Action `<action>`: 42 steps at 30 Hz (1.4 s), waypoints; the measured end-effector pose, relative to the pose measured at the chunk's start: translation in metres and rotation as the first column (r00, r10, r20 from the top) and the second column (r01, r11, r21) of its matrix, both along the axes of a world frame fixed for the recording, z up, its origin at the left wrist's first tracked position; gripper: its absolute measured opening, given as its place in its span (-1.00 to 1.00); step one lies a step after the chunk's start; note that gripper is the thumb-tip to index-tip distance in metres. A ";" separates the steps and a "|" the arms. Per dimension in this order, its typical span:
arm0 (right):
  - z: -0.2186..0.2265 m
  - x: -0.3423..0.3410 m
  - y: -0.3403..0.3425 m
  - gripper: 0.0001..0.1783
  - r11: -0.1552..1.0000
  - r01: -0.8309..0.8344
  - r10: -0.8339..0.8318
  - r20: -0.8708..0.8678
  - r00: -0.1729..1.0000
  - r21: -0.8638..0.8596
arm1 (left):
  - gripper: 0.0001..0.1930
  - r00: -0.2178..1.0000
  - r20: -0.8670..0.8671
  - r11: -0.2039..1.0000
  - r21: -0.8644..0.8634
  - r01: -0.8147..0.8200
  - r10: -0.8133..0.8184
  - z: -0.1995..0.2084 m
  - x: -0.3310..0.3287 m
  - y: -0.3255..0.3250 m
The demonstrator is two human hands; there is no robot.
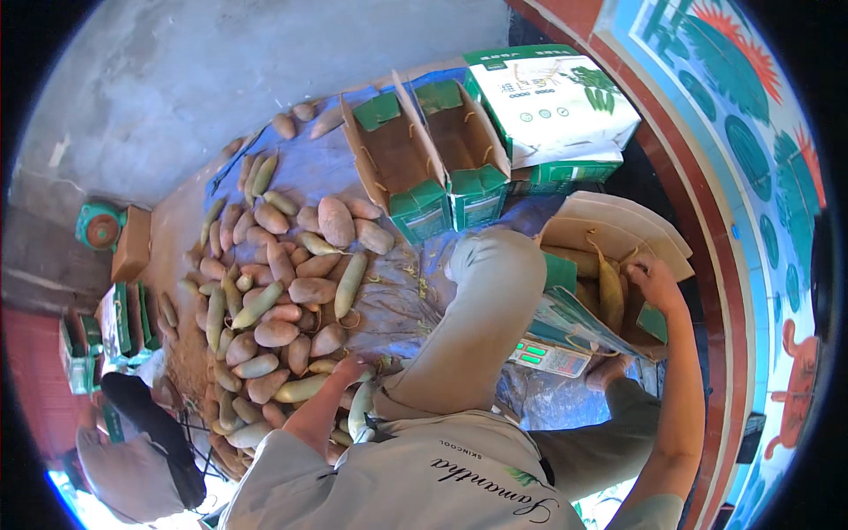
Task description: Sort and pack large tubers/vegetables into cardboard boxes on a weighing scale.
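Note:
My left hand [355, 369] reaches down into the heap of roots beside my bent knee. It is at the upper end of a pale green radish [360, 408]; its fingers are too small and partly hidden to show a grip. My right hand [654, 279] is at the mouth of an open cardboard carton [609, 212] on my right, fingers bent inward among the roots. What those fingers hold is hidden. Inside the carton lie several long radishes, one yellowish green with a thin curved tail [609, 287]. The carton rests by a scale with a lit green display [532, 353].
Mud-coated roots [276, 333] and green radishes spread across a blue sheet [389, 300] on my left. Two open cartons [393, 146] stand ahead, beside a closed white-and-green carton [556, 106]. Another person [137, 459] is at the lower left, near more cartons [124, 322]. A painted wall curves along the right.

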State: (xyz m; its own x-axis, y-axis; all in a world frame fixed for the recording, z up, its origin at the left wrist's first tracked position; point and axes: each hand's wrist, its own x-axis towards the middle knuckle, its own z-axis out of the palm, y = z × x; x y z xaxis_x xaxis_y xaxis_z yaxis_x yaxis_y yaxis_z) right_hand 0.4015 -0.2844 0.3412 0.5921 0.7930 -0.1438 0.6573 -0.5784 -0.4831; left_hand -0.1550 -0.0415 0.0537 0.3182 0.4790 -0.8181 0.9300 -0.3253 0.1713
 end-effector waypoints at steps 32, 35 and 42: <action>-0.053 -0.013 0.005 -0.71 0.952 -0.124 0.139 0.034 0.990 -0.281 | -0.58 0.975 0.138 0.985 -0.003 -0.175 0.174 -0.073 -0.041 0.008; -0.016 -0.024 -0.014 -0.78 0.993 -0.099 0.102 0.063 0.993 -0.057 | -0.53 0.979 0.146 0.990 -0.009 -0.141 0.141 -0.067 -0.041 0.004; 0.036 -0.033 -0.110 -0.87 0.949 0.231 -0.279 0.229 0.932 0.217 | -0.47 0.993 0.100 0.998 0.028 -0.058 0.055 -0.053 -0.035 0.001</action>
